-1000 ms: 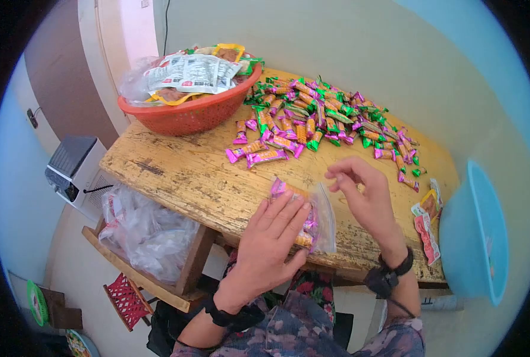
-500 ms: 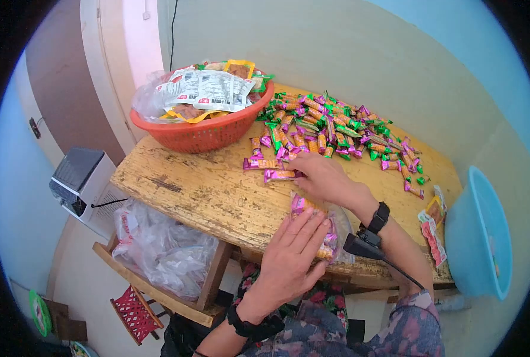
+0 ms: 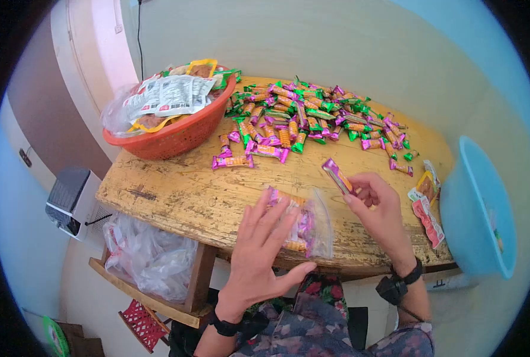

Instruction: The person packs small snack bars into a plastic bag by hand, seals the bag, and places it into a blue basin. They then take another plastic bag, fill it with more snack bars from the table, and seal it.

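My right hand (image 3: 377, 205) pinches one purple-wrapped snack bar (image 3: 338, 175) by its lower end, raised over the table to the right of the bag. Fingers spread, my left hand (image 3: 261, 253) rests over the left part of a clear zip bag (image 3: 320, 229), its thumb pointing right. Several purple-wrapped snacks (image 3: 300, 225) show inside the bag, partly covered by my fingers. The bag's zip edge faces right. Beyond both hands lies a wide pile of purple and green snack bars (image 3: 312, 113), with a few strays (image 3: 233, 162) at its near left.
On the wooden table (image 3: 176, 196), an orange basket (image 3: 176, 140) full of snack packets stands at the back left. A blue basin (image 3: 478, 208) stands at the right, beside some packets (image 3: 427, 217). An open drawer (image 3: 152, 291) holding plastic bags juts out at the lower left.
My right hand has moved from the pile's near edge to the right of the bag, now holding a snack bar. My left hand stays at the bag with fingers spread wider. The view has shifted.
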Demonstrator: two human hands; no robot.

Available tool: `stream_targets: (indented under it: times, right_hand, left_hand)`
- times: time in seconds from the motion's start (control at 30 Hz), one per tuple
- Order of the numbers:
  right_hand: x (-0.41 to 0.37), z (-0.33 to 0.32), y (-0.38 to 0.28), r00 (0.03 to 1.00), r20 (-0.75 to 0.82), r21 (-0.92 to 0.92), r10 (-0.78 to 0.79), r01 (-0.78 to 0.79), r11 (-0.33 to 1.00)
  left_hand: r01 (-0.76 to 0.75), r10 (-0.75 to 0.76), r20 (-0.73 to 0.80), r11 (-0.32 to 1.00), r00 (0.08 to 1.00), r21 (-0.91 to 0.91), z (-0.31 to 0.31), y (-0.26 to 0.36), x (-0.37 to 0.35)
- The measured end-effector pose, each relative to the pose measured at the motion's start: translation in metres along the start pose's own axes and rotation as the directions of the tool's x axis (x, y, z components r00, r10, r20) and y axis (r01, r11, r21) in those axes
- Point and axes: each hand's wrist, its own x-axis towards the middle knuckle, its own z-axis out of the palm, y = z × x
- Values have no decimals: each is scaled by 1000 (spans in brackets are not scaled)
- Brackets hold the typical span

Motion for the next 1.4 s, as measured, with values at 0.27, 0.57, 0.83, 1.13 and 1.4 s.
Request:
stream_targets:
  times: [0.27, 0.57, 0.83, 1.13, 1.4]
  right_hand:
    - [-58, -15, -3, 995, -100, -4, 23, -23, 1000]
    - [-77, -11, 6, 984, -168, 67, -62, 74, 995]
    - [-72, -11, 6, 984, -158, 142, -81, 103, 984]
    - [-68, -2, -6, 966, -95, -20, -239, 239, 971]
    - [-52, 11, -28, 960, 8, -182, -280, 277, 944]
  left_hand:
    - [16, 16, -110, 957, 994, 290, 15, 40, 32]
    - [94, -89, -33, 878, 995, 469, 46, 35, 53]
    - [317, -320, -107, 947, 941, -45, 40, 17, 41]
    - [388, -434, -132, 880, 891, -274, 40, 26, 40]
    - [212, -244, -187, 961, 952, -177, 42, 40, 40]
